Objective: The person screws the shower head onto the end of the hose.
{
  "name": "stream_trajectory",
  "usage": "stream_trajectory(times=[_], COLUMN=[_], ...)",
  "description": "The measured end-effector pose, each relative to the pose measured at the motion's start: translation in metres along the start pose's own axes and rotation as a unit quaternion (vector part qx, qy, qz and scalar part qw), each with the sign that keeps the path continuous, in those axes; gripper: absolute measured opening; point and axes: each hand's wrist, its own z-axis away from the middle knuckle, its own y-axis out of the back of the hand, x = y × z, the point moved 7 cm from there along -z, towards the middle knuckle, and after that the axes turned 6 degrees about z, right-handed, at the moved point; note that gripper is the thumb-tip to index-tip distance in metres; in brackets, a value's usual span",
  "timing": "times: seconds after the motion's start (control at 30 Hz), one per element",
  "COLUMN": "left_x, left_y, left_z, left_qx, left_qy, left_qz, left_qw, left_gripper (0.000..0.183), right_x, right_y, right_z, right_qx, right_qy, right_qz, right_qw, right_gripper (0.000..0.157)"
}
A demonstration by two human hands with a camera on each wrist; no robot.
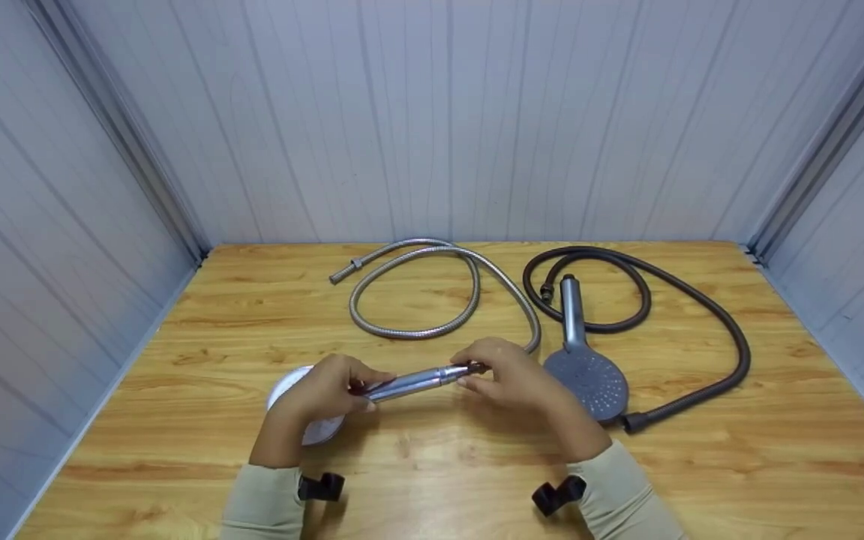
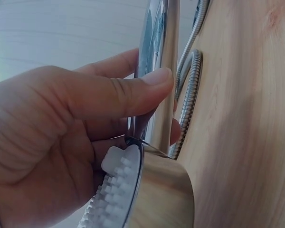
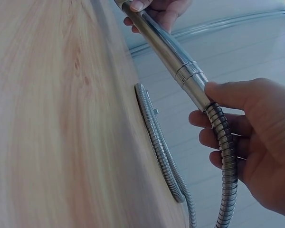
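Observation:
A chrome hand shower lies across between my two hands above the table. My left hand grips its handle close to the head; white nozzles face the palm in the left wrist view. At the handle's other end sits the nut of a silver metal hose, its edge meeting the handle. My right hand holds this end, thumb on the nut and fingers curled behind the silver hose. In the head view, the left hand partly hides the shower's round head.
Loops of the silver hose lie towards the back, its free end at left. A grey hand shower lies by my right forearm, with a dark hose coiled around and beyond it. Pale panel walls bound the wooden table.

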Motion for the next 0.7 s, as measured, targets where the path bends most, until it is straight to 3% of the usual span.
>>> stream_trajectory(times=[0.3, 0.7], left_x=[-0.001, 0.0012], left_y=[-0.0008, -0.0019], left_z=[-0.0001, -0.0001], left_qx=[-0.004, -0.007], left_qy=[-0.004, 0.002], left_qz=[0.006, 0.0], left_qw=[1.0, 1.0], left_gripper=[0.044, 0.044], right_x=[-0.0036, -0.0032], right_y=[0.0022, -0.0003], right_z=[-0.001, -0.0003], right_qx=[0.03, 0.008], right_qy=[0.051, 0.038], right_qz=[0.013, 0.02], right_qw=[0.998, 0.999], right_gripper=[0.024, 0.02])
